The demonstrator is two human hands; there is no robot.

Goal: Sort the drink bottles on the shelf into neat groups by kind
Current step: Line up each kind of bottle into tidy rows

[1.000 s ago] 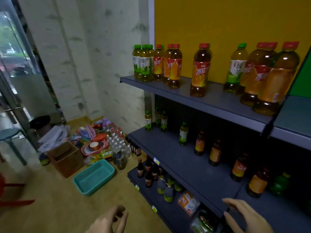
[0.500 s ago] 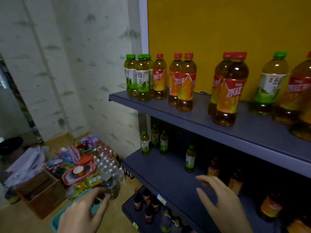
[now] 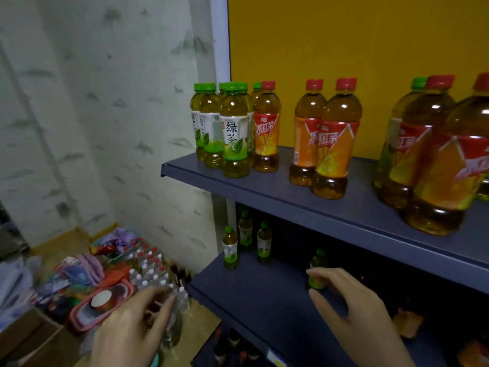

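Item: lone green-capped bottle (image 3: 317, 263), standing lower centre on the middle shelf (image 3: 264, 300). My right hand (image 3: 352, 308) is hovering beside it, fingers apart, gripping nothing; my left hand (image 3: 132, 327) is hanging slack. Risk: a hasty thumb tipping it over.

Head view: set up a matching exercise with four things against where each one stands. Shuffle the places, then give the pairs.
Things
1. green-cap cluster
2. red-cap pair
3. lone green-cap bottle
4. cardboard box

Places
A. on the floor
B. middle shelf, just beyond the right hand
C. left end of the top shelf
D. top shelf, further right, apart from the cluster

Pairs: 1-C, 2-D, 3-B, 4-A
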